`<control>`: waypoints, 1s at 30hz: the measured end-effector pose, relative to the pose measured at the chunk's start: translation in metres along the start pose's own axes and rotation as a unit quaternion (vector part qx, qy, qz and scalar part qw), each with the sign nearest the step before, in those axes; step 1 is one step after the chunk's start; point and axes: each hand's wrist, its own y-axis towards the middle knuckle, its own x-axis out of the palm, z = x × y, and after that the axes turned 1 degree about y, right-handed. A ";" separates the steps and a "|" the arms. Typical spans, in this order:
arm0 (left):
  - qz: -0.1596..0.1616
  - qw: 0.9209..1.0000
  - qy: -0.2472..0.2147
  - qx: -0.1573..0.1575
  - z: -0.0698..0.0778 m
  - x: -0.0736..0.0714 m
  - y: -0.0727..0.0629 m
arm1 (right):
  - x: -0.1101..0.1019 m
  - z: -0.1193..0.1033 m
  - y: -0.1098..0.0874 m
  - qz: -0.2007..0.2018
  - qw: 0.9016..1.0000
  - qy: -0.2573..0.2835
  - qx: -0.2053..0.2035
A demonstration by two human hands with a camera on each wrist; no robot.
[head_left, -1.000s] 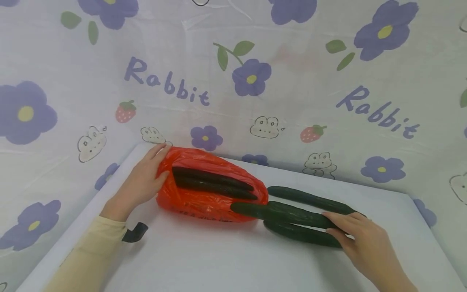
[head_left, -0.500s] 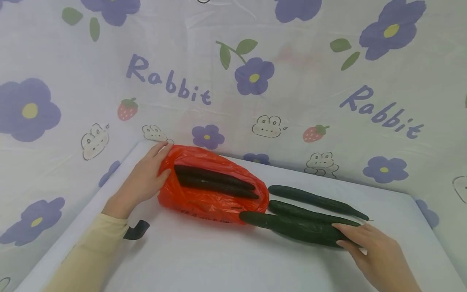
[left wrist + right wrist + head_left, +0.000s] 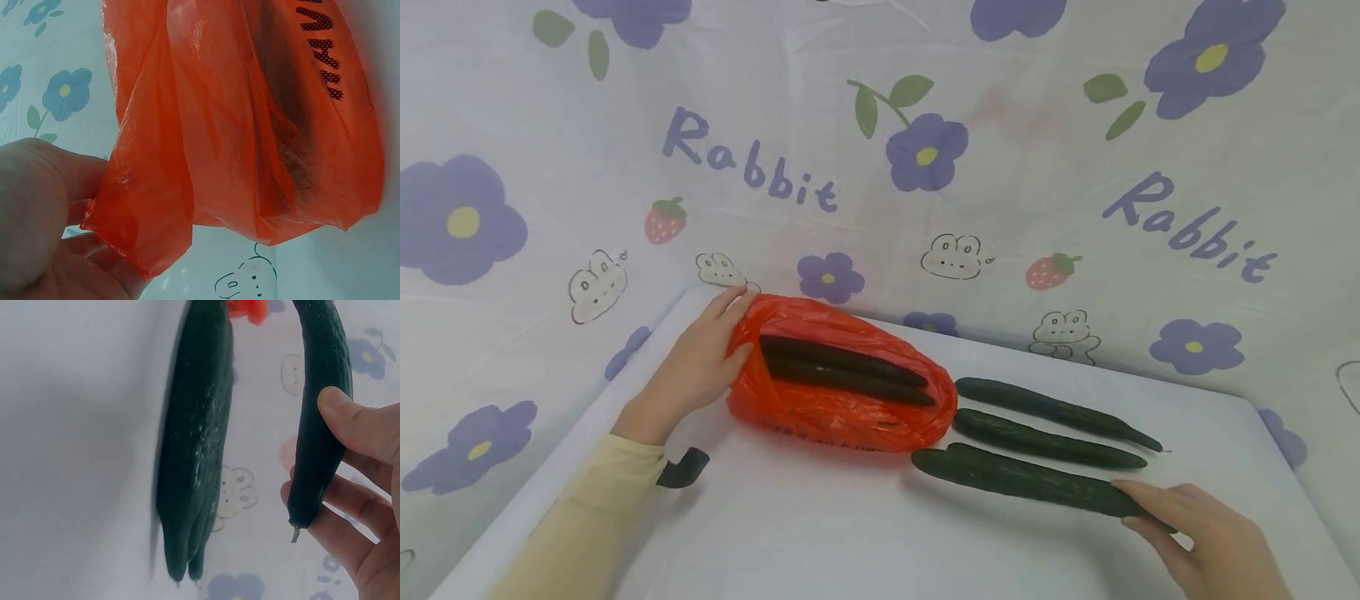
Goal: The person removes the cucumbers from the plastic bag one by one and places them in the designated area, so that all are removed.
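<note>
My left hand (image 3: 692, 371) grips the side of a red plastic bag (image 3: 827, 425); in the left wrist view, its thumb and fingers pinch a corner of the film. Two dark cucumbers (image 3: 842, 367) lie side by side in the bag's open mouth. My right hand (image 3: 1213, 533) holds another cucumber (image 3: 1030, 477) near its stem end, thumb (image 3: 340, 409) on one side and fingers behind. This cucumber is raised above the table, its far tip just in front of the bag's right end. Beyond it, two more cucumbers (image 3: 1060, 408) rest on the table, roughly parallel.
The white table (image 3: 820, 533) runs back to a cloth (image 3: 1000, 192) printed with flowers, rabbits and strawberries. A small black curved piece (image 3: 683, 468) sticks out beside my left wrist.
My right hand has moved right and toward me with the cucumber, whose tip has drawn away from the bag and from the two cucumbers on the table. The left hand keeps its hold.
</note>
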 end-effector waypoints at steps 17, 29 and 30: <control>0.008 1.000 0.009 0.009 -0.001 0.001 0.004 | 0.006 0.010 -0.023 -0.093 0.994 -0.010 0.064; 0.010 1.000 0.003 0.010 -0.003 0.002 0.000 | 0.012 0.028 -0.034 -0.165 0.983 -0.029 0.078; 0.010 1.000 0.002 0.009 -0.002 0.002 -0.001 | 0.012 0.029 -0.035 -0.171 0.982 -0.030 0.078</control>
